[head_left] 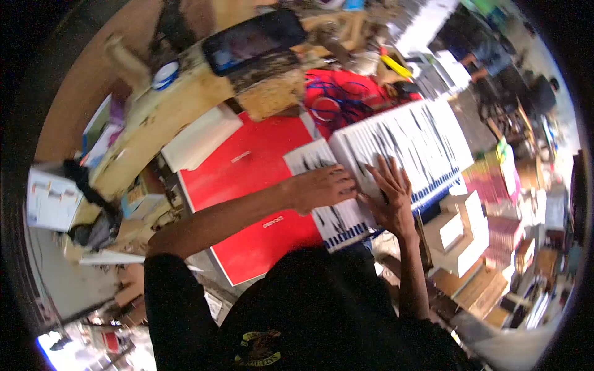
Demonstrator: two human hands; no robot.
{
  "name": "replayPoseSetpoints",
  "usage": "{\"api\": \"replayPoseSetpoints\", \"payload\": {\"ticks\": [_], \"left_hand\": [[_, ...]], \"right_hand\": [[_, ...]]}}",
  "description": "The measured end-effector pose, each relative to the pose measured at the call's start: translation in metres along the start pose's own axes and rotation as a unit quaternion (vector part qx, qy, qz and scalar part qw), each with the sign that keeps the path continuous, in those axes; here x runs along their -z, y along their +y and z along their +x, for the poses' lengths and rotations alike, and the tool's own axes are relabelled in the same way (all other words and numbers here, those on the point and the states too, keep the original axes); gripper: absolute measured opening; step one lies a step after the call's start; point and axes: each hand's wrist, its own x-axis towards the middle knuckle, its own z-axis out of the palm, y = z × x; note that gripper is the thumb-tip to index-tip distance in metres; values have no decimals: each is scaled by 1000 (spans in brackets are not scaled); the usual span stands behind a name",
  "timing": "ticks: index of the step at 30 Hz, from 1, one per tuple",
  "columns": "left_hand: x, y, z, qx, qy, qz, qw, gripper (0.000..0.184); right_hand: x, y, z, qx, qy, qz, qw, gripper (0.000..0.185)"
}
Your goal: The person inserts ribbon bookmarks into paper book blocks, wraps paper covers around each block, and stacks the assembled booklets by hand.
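My right hand (390, 196) lies with fingers spread on a white panel printed with black streaks (405, 142), which has a row of blue marks along its near edge. Just left of it, my left hand (322, 188) rests palm down across a narrower printed panel (343, 226) of the same pattern, its fingers stretched toward the right hand. The two panels meet at a fold or edge between the hands; which one I cannot tell. Under the narrow panel and my left forearm is a large red sheet (247, 179) with small white lettering.
A dark phone-like device (253, 40) sits on a wooden block (272, 93) at the back. Beside it are a red item with blue cords (346, 99) and a yellow tool (396, 67). White boxes (455, 232) are stacked at right; a blue-and-white roll (166, 75) is at left.
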Motion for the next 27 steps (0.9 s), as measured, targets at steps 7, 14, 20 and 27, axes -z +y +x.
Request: {"api": "replayPoseSetpoints", "payload": {"ticks": [7, 14, 20, 27], "left_hand": [[-35, 43, -69, 214, 204, -205, 933, 100], [-86, 110, -191, 632, 430, -520, 381, 66], [-173, 149, -260, 504, 522, -689, 12, 51], [-180, 158, -266, 600, 488, -627, 92, 52]], "right_hand": [[4, -5, 3, 17, -10, -19, 1000, 64], [-1, -2, 2, 20, -9, -39, 999, 64], [-2, -3, 1, 20, -12, -49, 999, 64], [-10, 6, 3, 58, -4, -74, 996, 68]]}}
